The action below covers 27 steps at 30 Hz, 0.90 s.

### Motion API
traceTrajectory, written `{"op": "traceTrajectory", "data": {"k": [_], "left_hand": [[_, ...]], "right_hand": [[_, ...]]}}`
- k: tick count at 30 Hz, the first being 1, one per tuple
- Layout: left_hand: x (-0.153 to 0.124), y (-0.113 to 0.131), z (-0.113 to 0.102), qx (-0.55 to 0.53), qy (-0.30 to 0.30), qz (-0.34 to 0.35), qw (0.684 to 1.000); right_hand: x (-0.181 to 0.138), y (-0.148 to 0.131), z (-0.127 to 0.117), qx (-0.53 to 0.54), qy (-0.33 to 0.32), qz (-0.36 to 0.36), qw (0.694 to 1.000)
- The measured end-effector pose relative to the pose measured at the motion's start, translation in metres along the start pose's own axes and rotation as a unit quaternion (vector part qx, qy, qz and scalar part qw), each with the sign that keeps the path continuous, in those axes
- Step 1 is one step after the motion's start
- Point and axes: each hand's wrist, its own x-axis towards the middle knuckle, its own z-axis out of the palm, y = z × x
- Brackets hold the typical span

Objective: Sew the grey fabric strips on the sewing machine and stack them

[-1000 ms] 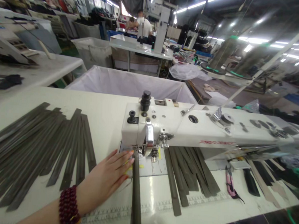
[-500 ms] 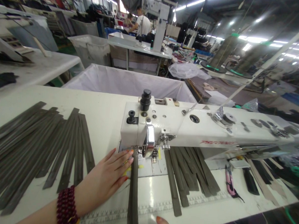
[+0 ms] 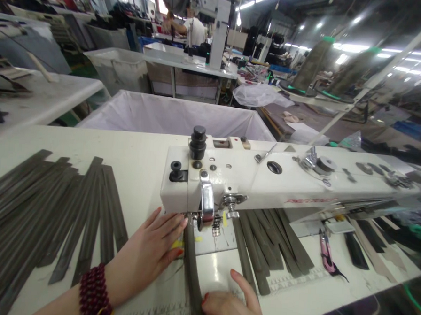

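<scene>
A long dark grey-brown fabric strip (image 3: pixel 192 269) runs from under the presser foot of a white sewing machine (image 3: pixel 259 179) toward me, bending rightward at its near end. My left hand (image 3: pixel 154 246), a dark red bead bracelet at its wrist, lies palm down left of the strip. Its fingers are stretched out, the tips touching the strip's edge close to the foot. At the strip's near end my right hand (image 3: pixel 234 309) has its fingers curled against the right edge, one finger pointing forward; the grip is partly hidden.
Many similar strips (image 3: pixel 66 216) fan out on the left of the table, and more strips (image 3: pixel 269 245) lie beneath the machine arm. A pink cutter (image 3: pixel 327 253) rests at the right beside a printed ruler scale (image 3: pixel 289 274). Behind stands a cloth-lined bin (image 3: pixel 177 116). A person (image 3: pixel 196 32) works farther back.
My right hand has come farther into view from the bottom edge, moving up along the strip. The strip's near end now bends to the right. My left hand stays by the foot.
</scene>
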Motion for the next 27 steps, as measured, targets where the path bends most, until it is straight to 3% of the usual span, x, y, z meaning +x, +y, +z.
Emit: {"op": "traceTrajectory", "data": {"k": [3, 11, 27], "left_hand": [[0.001, -0.002, 0.001, 0.000, -0.009, -0.002, 1.000], [0.007, -0.001, -0.002, -0.025, -0.032, -0.016, 0.999], [0.015, -0.004, -0.007, -0.060, -0.027, -0.018, 0.998]], "right_hand": [[0.015, 0.006, 0.004, -0.001, 0.026, -0.035, 0.999], [0.037, 0.019, -0.007, -0.020, -0.099, -0.058, 0.993], [0.061, 0.039, 0.011, -0.116, -0.226, -0.114, 0.960]]}}
